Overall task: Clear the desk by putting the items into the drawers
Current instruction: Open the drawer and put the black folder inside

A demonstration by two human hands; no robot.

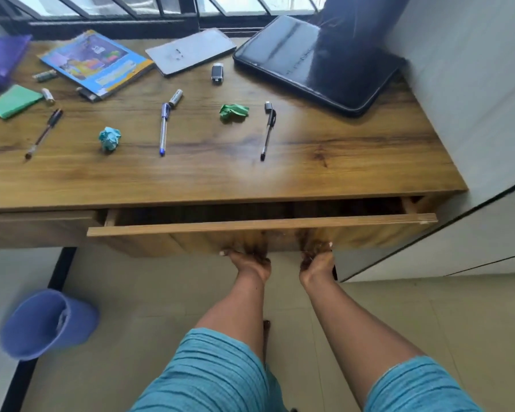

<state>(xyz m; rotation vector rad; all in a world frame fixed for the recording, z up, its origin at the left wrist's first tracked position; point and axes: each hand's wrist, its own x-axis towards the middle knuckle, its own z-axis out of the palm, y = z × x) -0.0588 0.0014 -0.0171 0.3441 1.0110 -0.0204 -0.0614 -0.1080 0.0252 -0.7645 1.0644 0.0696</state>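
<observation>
Both arms reach forward and down. The left hand [252, 261] and right hand [315, 260] grip the lower edge of the drawer [262, 226] front, fingers hooked underneath, near each other. The drawer is slightly open under the desk [220, 176]. On the desk lie a blue pen [163, 129], a green paper ball [234, 113] and a book [95, 62]. A blue bin [48, 322] sits on the floor to the left.

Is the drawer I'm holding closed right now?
No, the drawer is pulled out from the desk, a dark gap behind its front, with the left hand and right hand gripping its lower edge.
</observation>
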